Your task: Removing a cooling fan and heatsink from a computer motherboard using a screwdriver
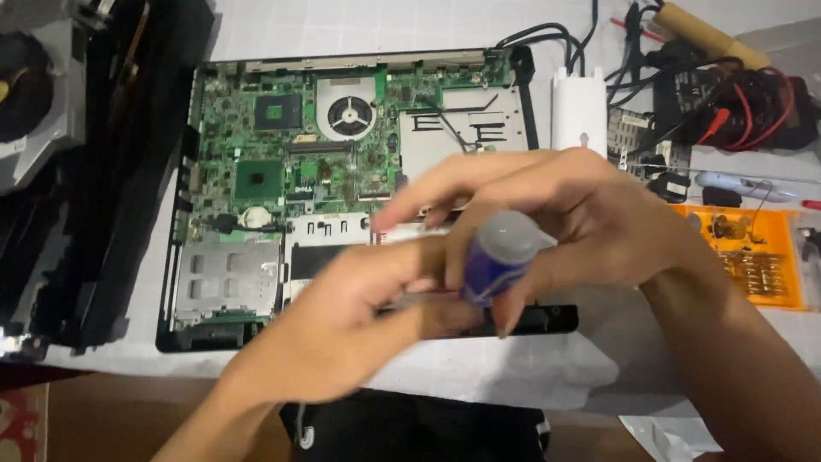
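An opened laptop base [184,282] lies on the white table, its green circuit board [282,145], round fan [349,114] and silver metal plate [479,128] exposed. Above its front right part my right hand [590,218] grips a small blue bottle [496,257] with a clear rounded cap. My left hand [342,321] is blurred just left of the bottle, fingers curled toward it and touching its lower end; what it pinches is unclear.
Black laptop parts [111,171] are stacked at the left. A white box [579,107], black cables [547,38], a black meter with red leads [735,107] and an orange tray of screwdriver bits [757,257] sit at the right. The table's front edge is near me.
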